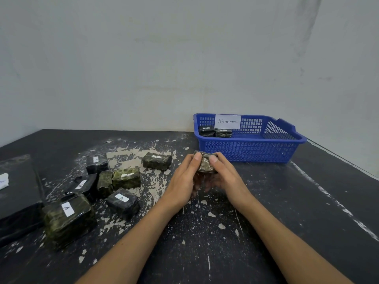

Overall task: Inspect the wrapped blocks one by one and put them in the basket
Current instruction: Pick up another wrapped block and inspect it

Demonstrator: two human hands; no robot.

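Both your left hand [182, 179] and right hand [227, 177] pinch one block [205, 164], thumbs on top. Turn it between your fingers, checking each face; the basket [256, 149] lies just beyond.

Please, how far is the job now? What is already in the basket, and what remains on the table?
Done: two wrapped blocks lie side by side in the blue basket labelled "Abnormal". In hand: the left hand and right hand together hold the held block in front of the basket, thumbs on top. Left: seven loose blocks, as far as I can count, lie on the table to the left.
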